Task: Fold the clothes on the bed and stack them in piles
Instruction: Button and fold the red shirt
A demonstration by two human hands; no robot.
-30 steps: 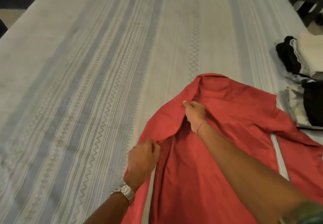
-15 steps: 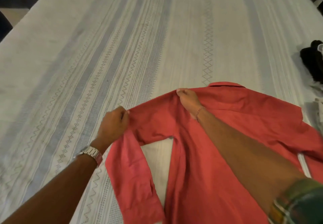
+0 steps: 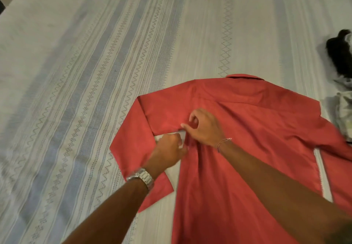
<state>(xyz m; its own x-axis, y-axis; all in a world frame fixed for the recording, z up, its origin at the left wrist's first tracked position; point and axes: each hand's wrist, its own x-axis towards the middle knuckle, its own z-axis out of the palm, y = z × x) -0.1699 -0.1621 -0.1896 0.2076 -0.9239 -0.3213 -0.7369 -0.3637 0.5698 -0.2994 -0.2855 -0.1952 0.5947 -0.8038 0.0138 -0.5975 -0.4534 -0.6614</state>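
The red shirt (image 3: 247,148) is spread back-up on the bed (image 3: 95,72), its collar pointing away from the person and its long axis running from collar toward the viewer. Both hands meet at the left armpit: the left hand (image 3: 168,148) is curled on cloth at the sleeve's inner edge, while the fingers (image 3: 192,118) of the right hand (image 3: 204,127) are bent and seem to pinch the fabric just beside it. The left sleeve (image 3: 133,148), bent downward, lies immediately left of the fingers, nearer the left hand. Compared with half a second ago, the hands have closed together from shoulder and sleeve.
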